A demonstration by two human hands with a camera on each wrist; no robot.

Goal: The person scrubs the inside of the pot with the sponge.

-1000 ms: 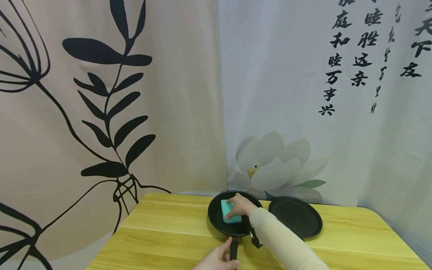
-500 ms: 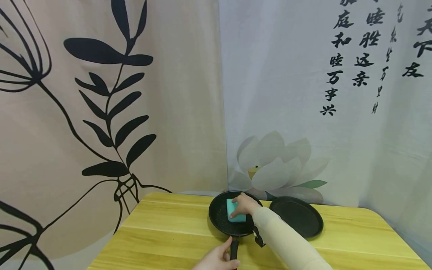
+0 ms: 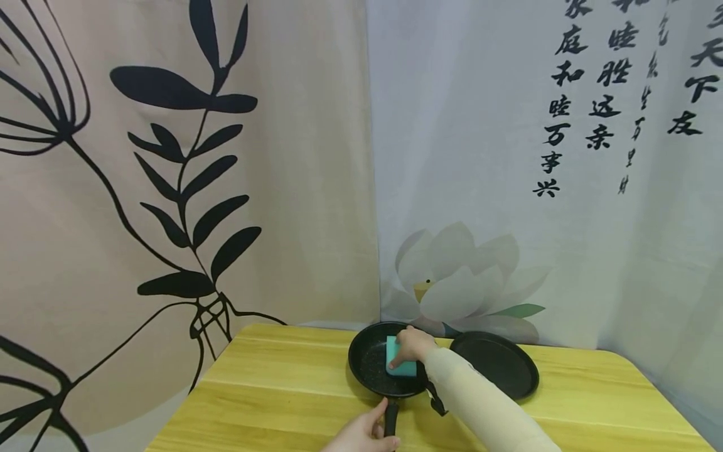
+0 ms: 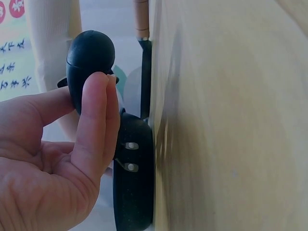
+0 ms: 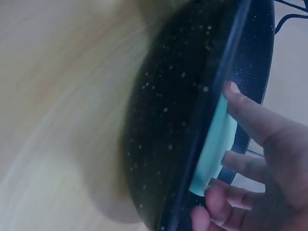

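Observation:
A black speckled frying pan (image 3: 369, 367) sits on the yellow wooden table (image 3: 271, 383). My right hand (image 3: 415, 344) holds a teal sponge (image 3: 400, 365) flat against the inside of the pan, toward its right side. In the right wrist view the fingers (image 5: 250, 115) wrap the sponge (image 5: 216, 144) at its edges, just behind the pan rim (image 5: 211, 96). My left hand (image 3: 366, 434) grips the pan's black handle (image 3: 390, 419) at the near table edge. In the left wrist view its fingers (image 4: 98, 120) and thumb curl round the handle's rounded end (image 4: 90, 50).
A second black round pan or tray (image 3: 497, 371) lies to the right, its rim touching or nearly touching the frying pan. Printed fabric backdrops hang close behind the table. Bare wood (image 3: 593, 395) lies to the left and right of the pans.
My right hand has slid the sponge rightward inside the pan, from left of centre to the right side. My left hand stays on the handle.

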